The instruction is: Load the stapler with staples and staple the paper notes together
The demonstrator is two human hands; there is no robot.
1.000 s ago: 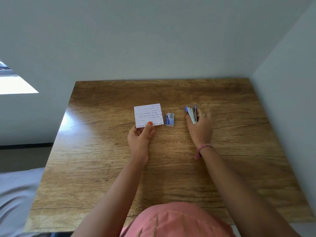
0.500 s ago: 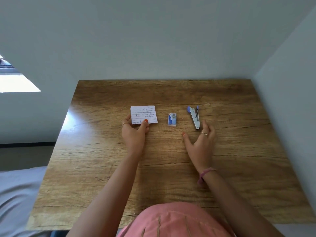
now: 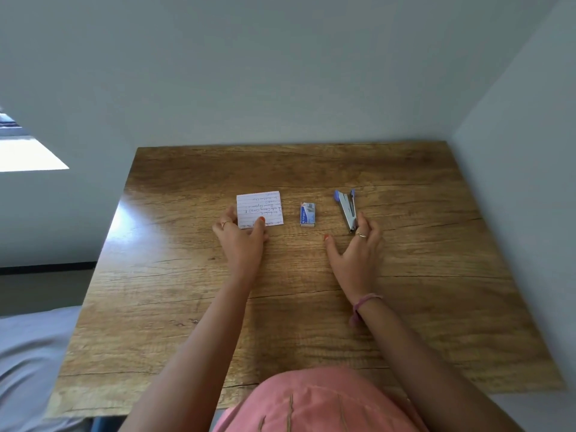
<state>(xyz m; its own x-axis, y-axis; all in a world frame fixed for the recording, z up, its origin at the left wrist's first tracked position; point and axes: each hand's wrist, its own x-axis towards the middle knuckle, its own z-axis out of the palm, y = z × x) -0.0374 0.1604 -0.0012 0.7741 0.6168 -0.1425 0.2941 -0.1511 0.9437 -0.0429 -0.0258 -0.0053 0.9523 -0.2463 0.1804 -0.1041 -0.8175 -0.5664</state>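
On the table (image 3: pixel 436 244), ordered from largest item to smallest, the layout has changed as follows. One second ago the right hand (image 3: pixel 355 251) held the stapler (image 3: pixel 346 208) off the surface and the left hand (image 3: pixel 241 241) held the paper notes (image 3: pixel 260 208) at their near edge; half a second ago both items were already laid flat, and they remain flat now. The right hand rests open on the table, fingers spread, holding nothing; its fingertips lie just beside the near end of the stapler, and contact cannot be confirmed. The left hand is also open and grips nothing; its thumb presses on the near edge of the paper notes, with the other fingers at their left side. In my judgement, this marks a set-out condition: all three items are in a row, and neither loading nor stapling has begun. The paper notes are a white, ruled, roughly square stack with handwriting, lying at the left of the row. The stapler is a small metal unit with blue plastic ends, lying lengthwise away from the person at the right of the row; whether its magazine is open cannot be determined. The staple box (image 3: pixel 308 214) is a small blue and white carton, apparently closed, lying between the notes and the stapler and touching neither. The next step probably requires opening the staple box.
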